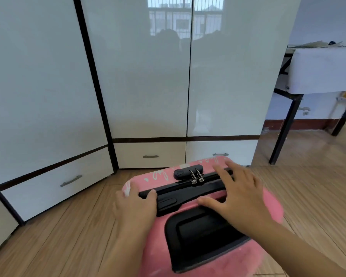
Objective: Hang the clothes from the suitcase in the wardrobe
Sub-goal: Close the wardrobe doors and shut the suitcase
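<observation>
A pink suitcase (208, 262) stands upright on the wooden floor in front of me, zipped closed, with a black top handle (180, 193) and a black lock with two zipper pulls (189, 173). My left hand (135, 206) rests on the suitcase's left top corner, thumb touching the end of the handle. My right hand (238, 198) lies flat with spread fingers across the right part of the top. Straight ahead is the white glossy wardrobe (148, 76) with its doors closed. No clothes are visible.
Drawers with metal handles (150, 156) run along the wardrobe's base. Another white cabinet (38, 86) angles in from the left. On the right stands a table with black legs (284, 128) and a white top (324, 70). Wooden floor (68, 236) surrounds the suitcase.
</observation>
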`<move>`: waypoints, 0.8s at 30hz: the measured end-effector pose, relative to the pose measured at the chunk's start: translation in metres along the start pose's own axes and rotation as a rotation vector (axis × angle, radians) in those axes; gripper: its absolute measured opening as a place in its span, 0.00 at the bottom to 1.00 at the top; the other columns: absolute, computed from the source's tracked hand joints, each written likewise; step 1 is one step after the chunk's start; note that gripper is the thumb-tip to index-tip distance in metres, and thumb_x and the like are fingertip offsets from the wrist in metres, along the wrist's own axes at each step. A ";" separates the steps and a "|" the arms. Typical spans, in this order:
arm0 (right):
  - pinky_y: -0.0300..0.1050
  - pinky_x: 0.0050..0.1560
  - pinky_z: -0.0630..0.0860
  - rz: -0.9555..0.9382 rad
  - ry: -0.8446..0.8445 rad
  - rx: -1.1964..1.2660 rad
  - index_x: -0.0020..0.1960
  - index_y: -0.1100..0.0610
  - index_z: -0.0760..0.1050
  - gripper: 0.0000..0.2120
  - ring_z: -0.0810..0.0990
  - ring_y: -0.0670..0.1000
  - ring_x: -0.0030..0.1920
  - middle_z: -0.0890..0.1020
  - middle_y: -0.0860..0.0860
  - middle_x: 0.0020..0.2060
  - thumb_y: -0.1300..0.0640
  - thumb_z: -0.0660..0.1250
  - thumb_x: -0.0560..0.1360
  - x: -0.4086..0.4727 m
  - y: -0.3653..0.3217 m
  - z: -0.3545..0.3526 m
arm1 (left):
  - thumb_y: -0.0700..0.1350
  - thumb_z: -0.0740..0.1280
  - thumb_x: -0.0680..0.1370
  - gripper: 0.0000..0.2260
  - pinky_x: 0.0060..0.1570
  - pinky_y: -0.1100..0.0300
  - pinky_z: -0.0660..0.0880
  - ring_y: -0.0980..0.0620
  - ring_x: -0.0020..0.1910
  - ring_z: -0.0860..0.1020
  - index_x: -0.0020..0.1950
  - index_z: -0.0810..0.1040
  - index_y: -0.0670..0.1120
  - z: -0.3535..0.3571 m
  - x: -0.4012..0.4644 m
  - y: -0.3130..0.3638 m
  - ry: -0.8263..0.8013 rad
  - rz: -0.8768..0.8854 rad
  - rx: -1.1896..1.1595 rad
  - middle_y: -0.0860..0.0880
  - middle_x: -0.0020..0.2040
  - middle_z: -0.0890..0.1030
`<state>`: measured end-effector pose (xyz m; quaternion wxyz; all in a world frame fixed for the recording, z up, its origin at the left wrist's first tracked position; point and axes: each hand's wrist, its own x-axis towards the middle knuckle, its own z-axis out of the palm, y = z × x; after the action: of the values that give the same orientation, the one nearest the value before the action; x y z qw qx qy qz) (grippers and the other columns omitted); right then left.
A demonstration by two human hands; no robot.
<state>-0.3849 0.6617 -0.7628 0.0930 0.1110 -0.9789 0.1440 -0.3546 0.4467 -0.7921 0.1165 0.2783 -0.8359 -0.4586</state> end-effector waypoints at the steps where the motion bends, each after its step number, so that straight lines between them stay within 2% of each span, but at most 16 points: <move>1: 0.55 0.75 0.46 0.083 0.026 -0.004 0.77 0.41 0.49 0.48 0.45 0.52 0.76 0.48 0.47 0.76 0.20 0.50 0.62 0.002 0.011 -0.005 | 0.56 0.63 0.76 0.25 0.68 0.43 0.64 0.42 0.69 0.63 0.71 0.67 0.51 0.017 -0.009 0.008 -0.028 -0.013 -0.010 0.45 0.69 0.62; 4: 0.59 0.73 0.49 0.261 0.058 0.017 0.77 0.42 0.49 0.47 0.44 0.54 0.76 0.46 0.50 0.77 0.24 0.59 0.64 0.001 0.046 -0.022 | 0.63 0.65 0.69 0.37 0.72 0.42 0.58 0.42 0.74 0.54 0.74 0.61 0.49 0.057 -0.043 0.032 -0.185 0.014 -0.118 0.45 0.76 0.52; 5: 0.60 0.73 0.49 0.281 0.049 0.073 0.77 0.41 0.50 0.46 0.43 0.53 0.76 0.46 0.50 0.77 0.24 0.59 0.65 -0.001 0.053 -0.024 | 0.64 0.67 0.68 0.40 0.73 0.41 0.57 0.42 0.75 0.51 0.75 0.59 0.49 0.064 -0.048 0.039 -0.195 0.047 -0.121 0.44 0.77 0.50; 8: 0.58 0.75 0.51 0.311 -0.016 0.231 0.76 0.37 0.51 0.44 0.43 0.52 0.77 0.44 0.48 0.78 0.23 0.50 0.62 -0.009 0.078 -0.025 | 0.62 0.70 0.71 0.46 0.73 0.43 0.49 0.44 0.77 0.41 0.79 0.45 0.55 0.093 -0.043 0.060 -0.255 0.170 0.039 0.47 0.79 0.40; 11: 0.53 0.74 0.53 0.310 -0.109 0.273 0.76 0.37 0.48 0.43 0.45 0.53 0.78 0.41 0.46 0.78 0.23 0.49 0.64 0.001 0.106 -0.016 | 0.63 0.72 0.69 0.46 0.74 0.44 0.55 0.45 0.78 0.46 0.79 0.48 0.58 0.131 -0.031 0.081 -0.425 0.269 0.030 0.49 0.79 0.41; 13: 0.51 0.72 0.57 0.306 -0.069 0.253 0.77 0.41 0.50 0.41 0.50 0.52 0.77 0.42 0.44 0.78 0.25 0.51 0.69 0.017 0.136 -0.014 | 0.63 0.72 0.68 0.45 0.73 0.45 0.60 0.44 0.76 0.51 0.79 0.51 0.58 0.161 -0.029 0.096 -0.435 0.308 0.069 0.51 0.78 0.44; 16: 0.51 0.71 0.60 0.299 -0.010 0.171 0.77 0.45 0.52 0.41 0.55 0.54 0.76 0.45 0.46 0.78 0.26 0.50 0.71 0.041 0.175 -0.014 | 0.64 0.73 0.67 0.46 0.70 0.44 0.63 0.41 0.75 0.55 0.78 0.51 0.59 0.199 -0.016 0.120 -0.438 0.344 0.105 0.52 0.78 0.45; 21: 0.55 0.71 0.62 0.410 0.056 0.140 0.78 0.47 0.52 0.48 0.56 0.59 0.75 0.47 0.49 0.78 0.22 0.42 0.64 0.055 0.237 -0.019 | 0.64 0.73 0.67 0.47 0.71 0.44 0.62 0.42 0.76 0.53 0.78 0.50 0.58 0.261 -0.006 0.170 -0.508 0.449 0.206 0.54 0.78 0.43; 24: 0.56 0.70 0.60 0.490 0.050 0.083 0.77 0.45 0.51 0.45 0.56 0.60 0.74 0.47 0.49 0.78 0.23 0.46 0.67 0.064 0.272 -0.033 | 0.63 0.74 0.67 0.47 0.73 0.45 0.60 0.45 0.77 0.52 0.78 0.50 0.58 0.293 -0.002 0.199 -0.613 0.475 0.219 0.54 0.78 0.42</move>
<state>-0.5078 0.9129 -0.7894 0.0748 -0.1297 -0.9672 0.2050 -0.5559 0.7381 -0.7879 -0.0657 -0.0616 -0.9169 -0.3888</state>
